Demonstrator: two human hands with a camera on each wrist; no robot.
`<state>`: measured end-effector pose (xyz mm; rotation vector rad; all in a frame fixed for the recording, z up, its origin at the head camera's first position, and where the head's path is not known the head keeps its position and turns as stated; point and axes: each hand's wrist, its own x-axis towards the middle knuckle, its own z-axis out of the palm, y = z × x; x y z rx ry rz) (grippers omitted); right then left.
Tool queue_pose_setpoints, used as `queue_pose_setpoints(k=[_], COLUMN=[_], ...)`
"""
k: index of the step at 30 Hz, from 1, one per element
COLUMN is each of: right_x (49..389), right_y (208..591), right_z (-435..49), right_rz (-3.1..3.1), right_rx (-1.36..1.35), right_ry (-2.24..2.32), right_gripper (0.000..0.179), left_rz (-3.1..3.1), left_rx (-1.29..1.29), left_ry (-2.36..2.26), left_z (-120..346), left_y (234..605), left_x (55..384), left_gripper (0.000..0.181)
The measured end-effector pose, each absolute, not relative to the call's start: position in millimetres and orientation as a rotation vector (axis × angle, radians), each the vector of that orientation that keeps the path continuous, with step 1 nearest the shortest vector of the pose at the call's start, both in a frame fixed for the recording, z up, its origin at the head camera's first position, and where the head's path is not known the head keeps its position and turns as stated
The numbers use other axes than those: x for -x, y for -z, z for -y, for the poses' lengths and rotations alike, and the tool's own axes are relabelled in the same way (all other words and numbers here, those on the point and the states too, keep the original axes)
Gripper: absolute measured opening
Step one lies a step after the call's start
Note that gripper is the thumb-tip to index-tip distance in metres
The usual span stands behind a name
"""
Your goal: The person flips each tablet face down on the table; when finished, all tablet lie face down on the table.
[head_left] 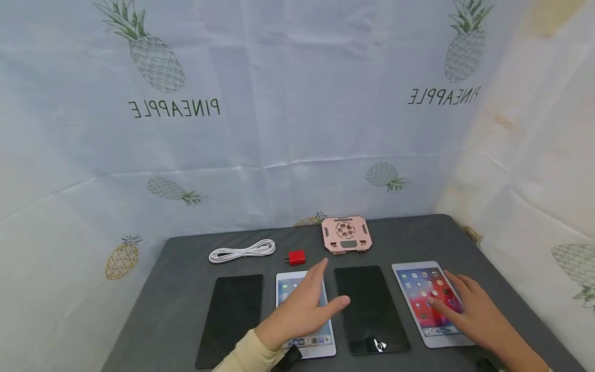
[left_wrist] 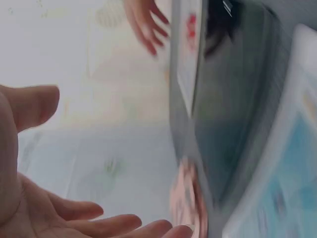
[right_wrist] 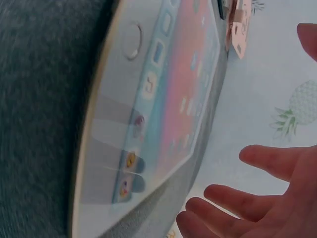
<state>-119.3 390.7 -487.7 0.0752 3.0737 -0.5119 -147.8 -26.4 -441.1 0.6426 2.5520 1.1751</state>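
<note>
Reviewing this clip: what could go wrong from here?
The right hand is over the far-right white tablet, whose icons are lit, so a stray touch might open an app. The left hand is over the other white tablet, close beside a black tablet; sliding either could knock them together.

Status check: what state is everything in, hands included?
left black tablet: screen dark
left white tablet: screen lit
right black tablet: screen dark
right white tablet: screen lit
white cable: looped into a bundle
red charger: prongs bare
pink panel: resting, untouched
left hand: fingers extended, holding nothing
right hand: fingers spread, holding nothing
</note>
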Motion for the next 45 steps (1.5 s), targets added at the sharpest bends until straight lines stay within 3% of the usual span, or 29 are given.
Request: queue_pose_setpoints(k=[8, 16, 38, 45], right_x=[121.1, 125.7, 123.5, 122.9], right_y=[493.3, 500.5, 498.5, 499.4], right_z=[-390.1, -382.2, -383.1, -386.1], right_rz=[-3.078, -3.088, -3.144, -3.154], right_rx=[-0.095, -0.065, -0.024, -0.032], right_ry=[0.52, 0.558, 0.512, 0.501], right_gripper=[0.099, 0.092, 0.087, 0.086], left_rz=[-2.33, -2.11, -1.801, -1.756], left_rx=[-0.588, -0.363, -0.063, 0.007], left_ry=[-1.315, -1.581, -1.884, -1.918], left_z=[-62.7, -114.3, -163.1, -169.8], left_y=[450.9, 463.1, 472.4, 474.5], left_x=[157.4, 163.2, 162.0, 160.3], left_gripper=[0.086, 0.072, 0.057, 0.068])
